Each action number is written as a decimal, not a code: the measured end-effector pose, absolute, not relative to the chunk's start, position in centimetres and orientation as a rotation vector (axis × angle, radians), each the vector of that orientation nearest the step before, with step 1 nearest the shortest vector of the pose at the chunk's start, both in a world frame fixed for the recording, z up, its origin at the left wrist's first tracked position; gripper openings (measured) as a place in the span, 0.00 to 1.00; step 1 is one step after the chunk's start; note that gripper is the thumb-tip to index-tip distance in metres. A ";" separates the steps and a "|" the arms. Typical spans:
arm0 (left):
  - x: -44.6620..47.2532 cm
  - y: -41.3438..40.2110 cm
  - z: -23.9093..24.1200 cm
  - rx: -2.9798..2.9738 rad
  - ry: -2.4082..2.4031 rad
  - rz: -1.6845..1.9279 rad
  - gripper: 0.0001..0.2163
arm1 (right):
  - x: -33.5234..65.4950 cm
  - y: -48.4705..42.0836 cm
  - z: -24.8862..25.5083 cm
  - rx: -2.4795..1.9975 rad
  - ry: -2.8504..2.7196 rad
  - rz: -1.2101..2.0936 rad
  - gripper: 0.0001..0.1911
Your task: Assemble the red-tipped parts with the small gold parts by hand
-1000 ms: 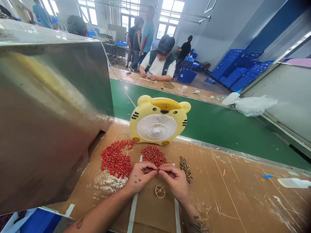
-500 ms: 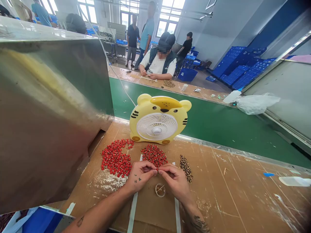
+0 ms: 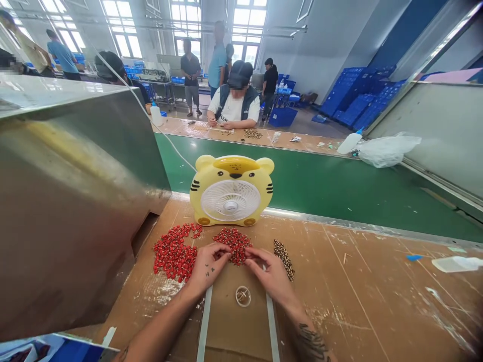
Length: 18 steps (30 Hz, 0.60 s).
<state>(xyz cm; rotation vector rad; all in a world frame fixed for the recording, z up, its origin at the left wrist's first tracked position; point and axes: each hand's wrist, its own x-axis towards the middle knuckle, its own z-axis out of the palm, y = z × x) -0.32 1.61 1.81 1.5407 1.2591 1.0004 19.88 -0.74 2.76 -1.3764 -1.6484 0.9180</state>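
Middle red pile, near edge.
My left hand and right hand flank it, fingertips pinched narrow against it; can't tell if either holds a piece.

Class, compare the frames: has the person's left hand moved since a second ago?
Yes. The left hand has parted from the right hand, sliding left and forward to the middle red pile, away from the clear ring.

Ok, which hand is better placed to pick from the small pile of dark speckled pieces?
Right, probably. The right hand lies just beside the small pile of dark speckled pieces; the left hand is across the middle pile of red pieces, farther off.
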 end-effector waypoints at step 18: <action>-8.2 2.9 6.0 2.375 1.458 0.282 0.09 | 22.9 -2.5 2.6 -1.174 -2.070 1.093 0.05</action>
